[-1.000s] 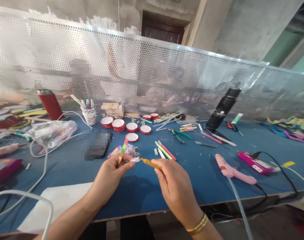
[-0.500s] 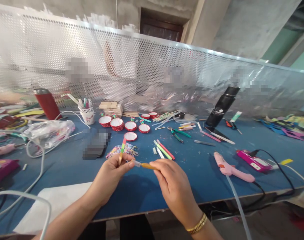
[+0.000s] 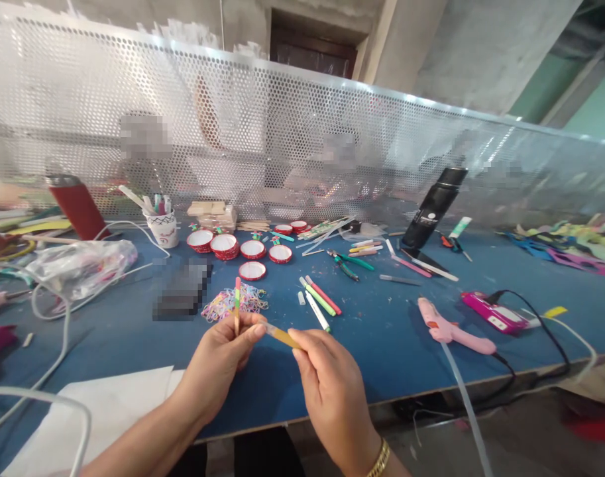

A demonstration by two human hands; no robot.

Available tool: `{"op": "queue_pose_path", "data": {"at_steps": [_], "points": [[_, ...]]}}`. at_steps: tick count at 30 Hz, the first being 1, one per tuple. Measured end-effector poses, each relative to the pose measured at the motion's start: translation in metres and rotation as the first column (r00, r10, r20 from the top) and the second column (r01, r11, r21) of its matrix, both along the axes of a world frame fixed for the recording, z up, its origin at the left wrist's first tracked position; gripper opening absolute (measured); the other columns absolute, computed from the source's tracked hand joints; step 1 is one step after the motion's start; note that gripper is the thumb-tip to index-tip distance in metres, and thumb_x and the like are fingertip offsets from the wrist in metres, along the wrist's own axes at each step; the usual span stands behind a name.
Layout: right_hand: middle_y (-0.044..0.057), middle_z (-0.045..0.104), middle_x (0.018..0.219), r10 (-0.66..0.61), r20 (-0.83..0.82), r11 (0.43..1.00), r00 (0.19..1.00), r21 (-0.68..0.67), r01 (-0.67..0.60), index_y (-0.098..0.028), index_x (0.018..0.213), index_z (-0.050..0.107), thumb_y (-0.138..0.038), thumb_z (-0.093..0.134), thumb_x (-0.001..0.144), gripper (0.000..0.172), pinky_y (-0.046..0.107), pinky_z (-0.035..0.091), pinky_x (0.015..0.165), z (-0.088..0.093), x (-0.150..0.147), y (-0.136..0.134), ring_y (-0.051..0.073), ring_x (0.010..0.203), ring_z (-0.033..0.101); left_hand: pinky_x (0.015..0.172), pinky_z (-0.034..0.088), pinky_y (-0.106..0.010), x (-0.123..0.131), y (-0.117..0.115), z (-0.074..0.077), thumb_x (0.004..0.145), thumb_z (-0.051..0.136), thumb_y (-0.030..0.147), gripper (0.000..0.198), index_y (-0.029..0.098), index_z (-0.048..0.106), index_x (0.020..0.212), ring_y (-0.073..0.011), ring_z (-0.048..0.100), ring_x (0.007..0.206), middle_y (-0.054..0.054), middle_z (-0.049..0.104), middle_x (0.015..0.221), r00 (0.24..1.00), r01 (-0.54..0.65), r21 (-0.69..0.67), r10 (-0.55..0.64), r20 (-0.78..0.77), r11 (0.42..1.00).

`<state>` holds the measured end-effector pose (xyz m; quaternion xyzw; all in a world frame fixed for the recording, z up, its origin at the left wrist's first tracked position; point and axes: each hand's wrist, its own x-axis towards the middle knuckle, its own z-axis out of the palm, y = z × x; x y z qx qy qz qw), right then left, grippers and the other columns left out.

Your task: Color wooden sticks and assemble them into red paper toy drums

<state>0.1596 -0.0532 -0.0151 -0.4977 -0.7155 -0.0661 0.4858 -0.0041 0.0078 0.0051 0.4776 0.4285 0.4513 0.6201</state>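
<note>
Upright in my left hand [image 3: 227, 351] is a narrow wooden craft stick [image 3: 237, 298] with red and green painted bands. The thumb and index finger of that hand also pinch the clear capped end of a yellow marker [image 3: 283, 337]. My right hand [image 3: 327, 377] grips the marker's other end, so it spans both hands. Just beyond them lies a heap of coloured rubber bands [image 3: 255, 300]. To the right of the heap are a white-and-green marker [image 3: 317, 311], a green marker [image 3: 321, 296] and a red marker [image 3: 327, 298].
Small red-rimmed round dishes [image 3: 252, 270] stand behind the rubber bands. A phone [image 3: 183, 291] and white paper [image 3: 98, 411] lie left. Green-handled pliers [image 3: 344, 265], a pink glue gun [image 3: 451, 330] and a black bottle [image 3: 434, 209] are right. A perforated metal screen [image 3: 292, 146] backs the table.
The yellow marker has tilted, and its clear end now meets its body without the earlier narrow neck between. The stick is more upright. The whole view has shifted slightly.
</note>
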Motion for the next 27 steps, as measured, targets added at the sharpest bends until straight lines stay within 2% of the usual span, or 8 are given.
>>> {"op": "queue_pose_path", "data": {"at_steps": [3,5,8,11,15,22,27], "points": [[0.007,0.070,0.098,-0.055,0.052,0.998,0.997,-0.035,0.057,-0.019,0.117,0.061,-0.014,0.047,0.098,0.024,0.031,0.049,0.077,0.001,0.004,0.005,0.018,0.089,0.065,0.043,0.018,-0.018,0.002,-0.004,0.002,0.070,0.079,0.052,0.052,0.018,0.061,0.105,-0.0056,0.022,0.050,0.011,0.030,0.059,0.998,-0.021,0.042,0.023,-0.050,0.999],[0.006,0.069,0.088,-0.190,0.141,0.979,0.972,-0.046,0.198,-0.019,0.110,0.063,-0.017,0.050,0.097,0.019,0.034,0.044,0.074,0.003,0.010,0.011,0.020,0.082,0.062,0.043,0.019,-0.018,0.004,-0.006,0.002,0.073,0.076,0.055,0.058,0.021,0.055,0.115,-0.0063,0.023,0.050,0.011,0.029,0.061,0.998,-0.037,0.061,0.041,-0.051,0.997],[0.004,0.064,0.072,-0.341,0.283,0.919,0.897,-0.101,0.381,-0.020,0.093,0.064,-0.018,0.055,0.094,0.010,0.035,0.036,0.069,0.006,0.018,0.020,0.022,0.074,0.057,0.043,0.019,-0.018,0.006,-0.009,-0.001,0.082,0.063,0.061,0.052,0.023,0.052,0.115,-0.0075,0.024,0.050,0.010,0.030,0.061,0.999,-0.047,0.075,0.048,-0.024,0.996],[0.003,0.066,0.076,-0.303,0.352,0.904,0.885,-0.188,0.384,-0.022,0.089,0.064,-0.022,0.064,0.089,0.001,0.036,0.032,0.072,0.009,0.022,0.026,0.022,0.080,0.056,0.042,0.020,-0.019,0.005,-0.008,-0.005,0.085,0.059,0.060,0.045,0.021,0.055,0.107,-0.0079,0.028,0.049,0.008,0.033,0.062,0.999,-0.037,0.097,0.036,0.019,0.995],[0.002,0.071,0.088,-0.283,0.368,0.903,0.886,-0.210,0.375,-0.025,0.092,0.068,-0.029,0.062,0.093,0.007,0.037,0.030,0.077,0.014,0.031,0.038,0.022,0.088,0.055,0.042,0.021,-0.019,0.004,-0.007,-0.008,0.084,0.062,0.057,0.041,0.020,0.056,0.100,-0.0072,0.028,0.047,0.008,0.034,0.061,0.995,-0.064,0.091,0.056,0.078,0.994],[0.003,0.072,0.078,-0.291,0.506,0.863,0.812,-0.228,0.451,-0.024,0.081,0.074,-0.024,0.060,0.093,0.018,0.036,0.029,0.075,0.034,0.056,0.074,0.020,0.083,0.058,0.042,0.021,-0.020,0.003,-0.006,-0.010,0.083,0.064,0.056,0.039,0.020,0.055,0.095,-0.0066,0.032,0.045,0.008,0.039,0.058,0.994,-0.053,0.082,0.045,0.099,0.995],[0.007,0.074,0.079,-0.272,0.616,0.795,0.739,-0.289,0.533,-0.020,0.074,0.074,-0.031,0.068,0.085,0.017,0.036,0.032,0.075,0.034,0.050,0.078,0.022,0.084,0.063,0.041,0.020,-0.020,0.002,-0.006,-0.009,0.081,0.065,0.058,0.041,0.020,0.054,0.093,-0.0066,0.033,0.044,0.008,0.040,0.056,0.995,-0.031,0.061,0.025,0.099,0.998]]}}
